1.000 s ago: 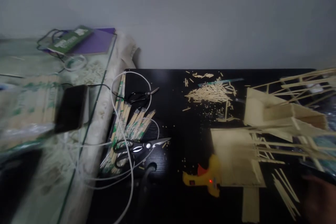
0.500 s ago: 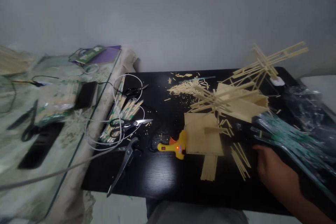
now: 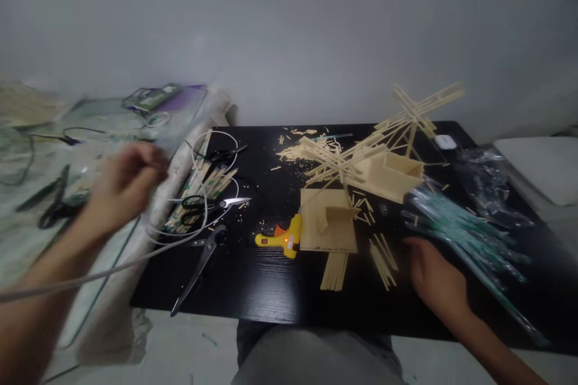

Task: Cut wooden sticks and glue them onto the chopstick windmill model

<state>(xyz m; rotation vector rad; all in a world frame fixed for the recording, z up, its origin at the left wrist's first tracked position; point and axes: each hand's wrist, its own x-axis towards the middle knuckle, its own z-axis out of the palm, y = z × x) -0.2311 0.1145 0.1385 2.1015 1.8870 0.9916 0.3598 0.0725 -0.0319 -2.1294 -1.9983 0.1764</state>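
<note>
My left hand (image 3: 124,183) is raised over the seam between the glass-topped table (image 3: 40,234) and the black table (image 3: 271,295), close to a white cable (image 3: 197,159). Its fingers look curled, but motion smears them. My right hand (image 3: 434,280) lies on the black table with nothing in it, just right of some loose bamboo sticks (image 3: 383,258) and beside a heap of green wrappers (image 3: 456,231). A stick-built model (image 3: 383,165) stands behind a flat stick panel (image 3: 327,228). A yellow glue gun (image 3: 282,239) lies left of the panel, its light on.
Scissors (image 3: 212,204) and long black shears (image 3: 198,264) lie near wrapped chopsticks (image 3: 203,189) at the black table's left. Stick offcuts (image 3: 298,153) are scattered at the back. A short bundle of sticks (image 3: 335,271) lies below the panel. Clear plastic (image 3: 490,183) sits far right.
The view has swung right and drawn back. My left hand has come up into sight at the left. My right hand has slid left along the table toward the loose sticks.
</note>
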